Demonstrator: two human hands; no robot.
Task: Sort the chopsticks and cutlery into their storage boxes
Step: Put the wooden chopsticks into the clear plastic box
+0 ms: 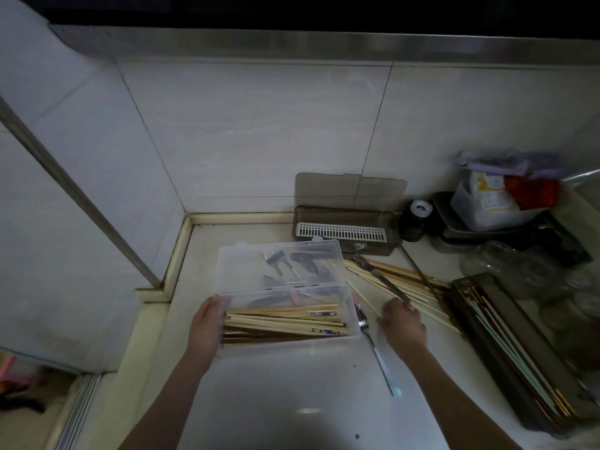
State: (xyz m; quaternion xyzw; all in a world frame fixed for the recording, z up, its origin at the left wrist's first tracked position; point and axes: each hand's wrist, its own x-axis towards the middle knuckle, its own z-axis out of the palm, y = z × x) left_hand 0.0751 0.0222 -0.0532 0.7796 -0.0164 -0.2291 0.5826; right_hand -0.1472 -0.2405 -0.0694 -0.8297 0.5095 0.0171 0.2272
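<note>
The left hand (209, 323) gripped the left end of the clear box (285, 287), fingers curled over its rim, and held it tilted on the desk (292, 401). The right hand (401, 323) pinched the handle end of a metal fork (378, 277), knuckles toward the camera; the exact finger placement could not be made out.

Judged step: cutlery was being drawn out of the loose pile and moved to the clear box, with the fork in hand the current item. The next move would call for lifting the fork clear of the chopsticks beneath it and turning it to lie along the box, while the left hand kept the box steady.

The fork's long axis ran diagonally, tines pointing up-left toward the wall, handle down-right at the hand. It lay upon the loose chopsticks (399, 287), which fanned along much the same diagonal, just right of the box. Inside the box, chopsticks (282, 323) lay lengthwise, left to right, along the near side; forks (292, 264) sat toward the far side.

A second fork (373, 342) lay on the desk between the box and the right hand, tines away. A dark tray (467, 287) of chopsticks stood at the right, and a dark lidded box (344, 232) stood open against the wall.
</note>
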